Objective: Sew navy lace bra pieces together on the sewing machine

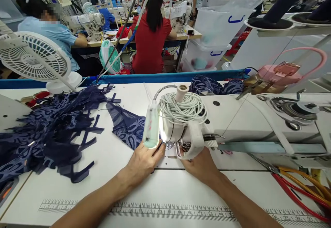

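1. The navy fabric piece (127, 126), printed with a pale pattern, lies flat on the white table (77, 186). It sits just left of the needle area and its right edge runs behind the lamp (151, 128).
2. The left hand (143, 162) lies palm down on the table with its fingers straight and together. The fingertips (160, 148) reach the foot of the sewing machine (258, 124). It grips nothing, and contact with the fabric cannot be confirmed.
3. The right hand (200, 166) lies near the needle, on its right side. Its fingers are hidden behind a white guard on the machine head, so its opening and any hold cannot be told.
4. A coiled cord (183, 106) sits on top of the machine head, directly beyond both hands.
5. A pile of navy pieces (49, 131) covers the left side of the table.
6. A printed ruler (181, 212) runs along the near table edge.
7. Red and orange handles (297, 186) lie at the near right.
8. A white fan (33, 57) stands at the far left.
9. Beyond the table, a person in a red top (150, 38) and a person in a light-blue top (55, 35) sit at other machines.
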`<state>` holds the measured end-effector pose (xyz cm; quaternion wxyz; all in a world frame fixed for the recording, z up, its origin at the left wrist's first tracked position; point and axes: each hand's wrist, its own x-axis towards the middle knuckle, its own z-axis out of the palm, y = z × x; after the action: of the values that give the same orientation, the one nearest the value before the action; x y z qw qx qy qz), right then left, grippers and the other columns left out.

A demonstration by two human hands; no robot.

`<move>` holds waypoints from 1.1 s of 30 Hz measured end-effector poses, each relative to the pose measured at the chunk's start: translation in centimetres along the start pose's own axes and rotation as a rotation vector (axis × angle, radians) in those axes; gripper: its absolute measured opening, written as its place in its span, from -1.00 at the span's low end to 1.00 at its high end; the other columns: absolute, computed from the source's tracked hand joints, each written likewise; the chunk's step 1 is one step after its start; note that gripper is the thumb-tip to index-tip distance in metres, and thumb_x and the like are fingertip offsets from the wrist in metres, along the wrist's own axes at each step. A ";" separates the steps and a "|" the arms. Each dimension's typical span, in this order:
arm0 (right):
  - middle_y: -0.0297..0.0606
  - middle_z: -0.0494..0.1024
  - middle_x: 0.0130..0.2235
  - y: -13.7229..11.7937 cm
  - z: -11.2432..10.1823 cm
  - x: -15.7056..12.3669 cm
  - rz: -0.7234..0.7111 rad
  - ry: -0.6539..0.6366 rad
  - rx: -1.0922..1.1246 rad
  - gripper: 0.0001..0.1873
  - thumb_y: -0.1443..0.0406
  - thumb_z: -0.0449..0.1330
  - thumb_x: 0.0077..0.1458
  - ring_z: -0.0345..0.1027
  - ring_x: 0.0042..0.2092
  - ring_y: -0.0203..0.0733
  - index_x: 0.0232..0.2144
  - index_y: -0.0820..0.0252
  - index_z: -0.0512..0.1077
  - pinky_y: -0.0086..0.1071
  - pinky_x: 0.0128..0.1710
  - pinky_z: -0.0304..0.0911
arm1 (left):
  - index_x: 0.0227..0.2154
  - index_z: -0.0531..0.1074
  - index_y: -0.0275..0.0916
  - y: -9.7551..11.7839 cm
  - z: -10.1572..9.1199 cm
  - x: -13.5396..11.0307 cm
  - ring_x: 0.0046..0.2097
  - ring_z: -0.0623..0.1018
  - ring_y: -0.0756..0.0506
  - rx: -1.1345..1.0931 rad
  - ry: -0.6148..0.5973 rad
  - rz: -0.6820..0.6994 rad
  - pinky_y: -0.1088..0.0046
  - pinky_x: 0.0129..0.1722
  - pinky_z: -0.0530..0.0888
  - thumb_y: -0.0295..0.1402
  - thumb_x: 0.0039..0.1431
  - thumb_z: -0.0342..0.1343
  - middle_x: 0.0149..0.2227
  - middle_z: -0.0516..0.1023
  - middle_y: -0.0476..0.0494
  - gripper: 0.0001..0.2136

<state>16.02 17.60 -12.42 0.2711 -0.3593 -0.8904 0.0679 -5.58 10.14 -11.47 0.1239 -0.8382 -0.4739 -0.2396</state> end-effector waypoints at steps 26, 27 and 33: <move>-0.32 0.42 -0.49 -0.7 -1.6 0.5 -0.173 0.239 0.192 -0.86 0.41 0.03 0.17 0.31 -0.41 -0.22 -0.39 0.16 0.36 -0.33 -0.38 0.19 | -0.14 0.41 -0.36 -0.5 0.4 -0.6 -0.10 0.55 -0.23 -0.054 -0.091 -0.068 0.00 0.00 0.43 -0.70 -0.06 -0.11 -0.46 0.48 -0.16 -0.59; -0.32 0.41 -0.50 -0.8 -1.6 0.6 -0.159 0.234 0.176 -0.82 0.43 0.01 0.17 0.30 -0.42 -0.22 -0.42 0.16 0.35 -0.33 -0.38 0.18 | -0.14 0.41 -0.36 -0.6 0.4 -0.6 -0.09 0.55 -0.24 -0.048 -0.093 -0.065 -0.01 0.01 0.42 -0.70 -0.07 -0.11 -0.45 0.48 -0.17 -0.58; -0.36 0.32 -0.58 -1.1 -1.7 1.0 -0.114 0.243 0.120 -0.71 0.50 -0.07 0.12 0.19 -0.51 -0.26 -0.56 0.13 0.23 -0.35 -0.44 0.12 | -0.12 0.41 -0.35 -0.7 0.2 -0.6 -0.03 0.52 -0.20 -0.085 -0.093 -0.061 0.05 0.05 0.41 -0.72 -0.09 -0.13 -0.31 0.54 -0.24 -0.55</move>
<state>15.70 17.36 -10.18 0.4011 -0.2971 -0.8644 0.0615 -6.34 10.13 -11.95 0.0589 -0.8380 -0.4940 -0.2241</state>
